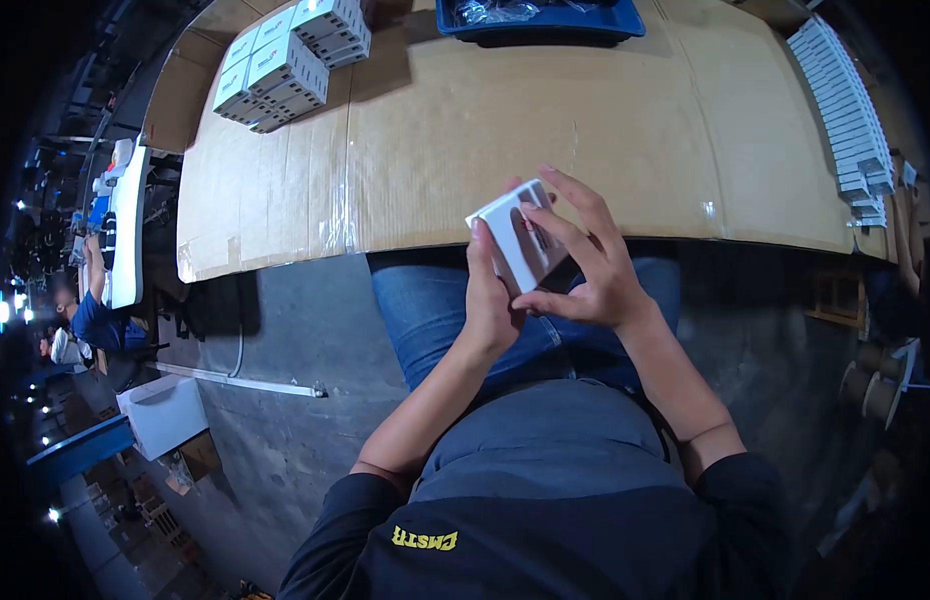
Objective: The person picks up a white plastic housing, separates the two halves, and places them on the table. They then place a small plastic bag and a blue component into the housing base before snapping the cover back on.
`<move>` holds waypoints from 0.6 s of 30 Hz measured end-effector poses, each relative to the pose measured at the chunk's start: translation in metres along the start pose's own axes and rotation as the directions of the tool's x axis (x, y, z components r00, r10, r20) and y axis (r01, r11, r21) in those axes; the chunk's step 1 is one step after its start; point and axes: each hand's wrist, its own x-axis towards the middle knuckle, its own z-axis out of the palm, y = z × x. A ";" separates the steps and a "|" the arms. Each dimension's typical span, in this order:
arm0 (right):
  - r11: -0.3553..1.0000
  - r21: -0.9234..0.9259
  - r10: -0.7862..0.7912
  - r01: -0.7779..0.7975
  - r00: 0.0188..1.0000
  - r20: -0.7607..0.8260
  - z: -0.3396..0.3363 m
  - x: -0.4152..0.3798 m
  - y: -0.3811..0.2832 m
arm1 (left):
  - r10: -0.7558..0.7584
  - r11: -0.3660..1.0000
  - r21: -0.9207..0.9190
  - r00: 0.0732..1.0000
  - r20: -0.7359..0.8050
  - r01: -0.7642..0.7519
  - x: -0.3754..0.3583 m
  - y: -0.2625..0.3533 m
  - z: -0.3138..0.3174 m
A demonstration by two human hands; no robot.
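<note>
A small white box (507, 232) is held tilted above my lap, just off the near edge of the cardboard-covered table. My left hand (493, 295) grips it from the left, thumb along its side. On the other side, my right hand (607, 270) has its thumb at the lower corner and its fingers bent over the box's right face, the index finger raised. Part of that face is dark, and the fingers cover much of it, so I cannot make out its detail.
Stacked white boxes (285, 75) stand at the table's back left. A blue tray (545, 35) with clear plastic bags sits at the back. A long row of white boxes (840, 105) lines the right side. A co-worker (100, 320) is at another table on the left.
</note>
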 end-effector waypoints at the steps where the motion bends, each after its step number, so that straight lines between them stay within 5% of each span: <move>1: 0.999 0.003 -0.037 0.037 0.999 0.022 -0.003 0.001 0.000 | -0.059 0.998 -0.012 0.998 0.005 0.059 -0.008 0.002 0.004; 3: 0.995 0.019 -0.100 0.099 0.993 0.066 -0.006 0.003 -0.002 | -0.153 0.987 -0.063 0.987 -0.054 0.149 -0.015 -0.001 0.005; 6: 0.979 0.024 -0.206 0.204 0.976 0.075 -0.004 0.001 0.001 | -0.112 0.992 -0.055 0.990 0.087 0.117 -0.024 0.002 0.003; 10: 0.940 0.023 -0.337 0.341 0.936 -0.101 0.006 0.005 -0.001 | -0.076 0.991 -0.111 0.996 0.048 0.081 -0.029 0.001 0.011; 18: 0.948 0.057 -0.301 0.312 0.942 -0.147 0.017 -0.006 0.000 | -0.061 0.992 -0.112 0.998 0.003 0.061 -0.033 -0.006 0.007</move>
